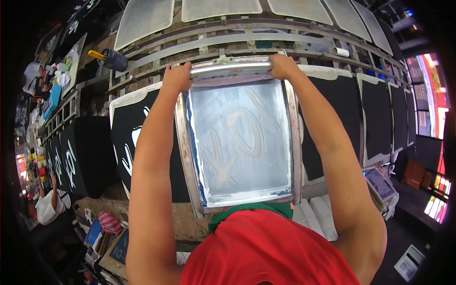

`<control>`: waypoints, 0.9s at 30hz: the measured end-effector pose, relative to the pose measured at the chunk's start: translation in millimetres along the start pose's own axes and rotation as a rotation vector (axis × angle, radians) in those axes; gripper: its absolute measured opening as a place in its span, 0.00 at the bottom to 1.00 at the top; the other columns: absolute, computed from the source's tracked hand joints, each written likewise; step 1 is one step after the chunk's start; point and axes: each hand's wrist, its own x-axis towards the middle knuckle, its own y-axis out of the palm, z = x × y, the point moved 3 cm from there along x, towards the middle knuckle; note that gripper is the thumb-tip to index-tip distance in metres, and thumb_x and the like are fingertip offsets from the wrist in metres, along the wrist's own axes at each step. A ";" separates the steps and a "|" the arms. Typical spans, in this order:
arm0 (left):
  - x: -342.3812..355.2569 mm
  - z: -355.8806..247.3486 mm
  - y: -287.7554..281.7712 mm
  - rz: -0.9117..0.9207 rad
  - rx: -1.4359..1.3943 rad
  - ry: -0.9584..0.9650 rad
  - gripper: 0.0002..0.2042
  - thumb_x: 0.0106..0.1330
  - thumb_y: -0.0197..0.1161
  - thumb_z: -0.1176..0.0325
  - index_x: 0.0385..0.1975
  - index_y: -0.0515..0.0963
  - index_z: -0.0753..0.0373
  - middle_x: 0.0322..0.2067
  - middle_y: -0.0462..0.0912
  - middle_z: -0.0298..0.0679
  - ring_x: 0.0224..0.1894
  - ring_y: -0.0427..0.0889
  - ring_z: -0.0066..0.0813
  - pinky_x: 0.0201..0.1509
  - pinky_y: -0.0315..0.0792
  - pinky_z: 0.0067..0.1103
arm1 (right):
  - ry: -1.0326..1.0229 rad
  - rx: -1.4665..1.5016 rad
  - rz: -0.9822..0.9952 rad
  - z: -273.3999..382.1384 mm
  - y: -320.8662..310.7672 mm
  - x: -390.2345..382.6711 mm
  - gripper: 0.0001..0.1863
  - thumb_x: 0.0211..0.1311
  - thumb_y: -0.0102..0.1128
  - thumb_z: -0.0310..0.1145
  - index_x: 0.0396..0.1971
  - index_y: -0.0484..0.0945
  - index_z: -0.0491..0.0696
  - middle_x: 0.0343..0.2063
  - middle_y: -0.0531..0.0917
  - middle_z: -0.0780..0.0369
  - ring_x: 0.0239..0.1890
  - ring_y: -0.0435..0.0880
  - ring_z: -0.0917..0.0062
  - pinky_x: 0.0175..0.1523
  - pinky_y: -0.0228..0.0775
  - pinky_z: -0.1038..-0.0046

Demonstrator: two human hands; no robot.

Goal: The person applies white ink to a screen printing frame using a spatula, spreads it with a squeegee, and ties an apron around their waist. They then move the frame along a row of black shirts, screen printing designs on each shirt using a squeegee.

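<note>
A printing screen [240,137] with a pale, see-through mesh and a worn metal frame lies in front of me. Faint brush-stroke shapes show through the mesh, and white ink smears its inner edges. Across its far end rests a squeegee [230,68] with a shiny metal bar. My left hand [178,77] is closed around the screen's far left corner, beside the squeegee's left end. At the far right corner, my right hand [283,67] grips the frame, its fingers meeting the bar's other end. The undersides of both grips are hidden.
Black fabric panels [332,123] on pale boards flank the screen; the left one [159,156] carries white print. Behind it run metal rails [313,42]. A dark pot [114,60] with a yellow handle stands far left. A person in white [50,206] works at lower left.
</note>
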 end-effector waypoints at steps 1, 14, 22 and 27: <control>-0.4 0.0 0.9 -0.022 -0.002 0.014 0.22 0.58 0.70 0.62 0.52 0.75 0.58 0.48 0.86 0.50 0.55 0.83 0.50 0.71 0.63 0.52 | -0.017 0.007 0.020 -0.2 1.5 -0.1 0.22 0.50 0.65 0.34 0.49 0.83 0.48 0.48 0.87 0.53 0.54 0.85 0.57 0.58 0.74 0.52; -184.5 -51.1 32.3 -0.085 -0.070 0.127 0.16 0.54 0.70 0.69 0.45 0.84 0.54 0.41 0.86 0.41 0.52 0.81 0.45 0.75 0.58 0.51 | -0.076 0.044 0.105 29.6 45.1 -176.1 0.18 0.47 0.66 0.36 0.41 0.87 0.51 0.39 0.89 0.56 0.46 0.87 0.59 0.55 0.72 0.55; -429.6 -128.2 83.1 -0.067 -0.184 0.088 0.18 0.46 0.67 0.72 0.41 0.78 0.55 0.47 0.80 0.40 0.58 0.75 0.42 0.72 0.59 0.49 | 0.000 0.135 0.079 93.4 106.1 -439.6 0.20 0.43 0.66 0.27 0.42 0.81 0.52 0.44 0.84 0.63 0.53 0.79 0.63 0.60 0.60 0.54; -469.2 -136.9 74.4 -0.178 -0.221 0.176 0.22 0.53 0.66 0.69 0.51 0.80 0.54 0.57 0.82 0.35 0.59 0.78 0.46 0.71 0.61 0.51 | 0.028 0.081 -0.361 106.0 93.2 -500.1 0.23 0.48 0.69 0.32 0.48 0.80 0.50 0.53 0.81 0.60 0.60 0.75 0.61 0.66 0.56 0.51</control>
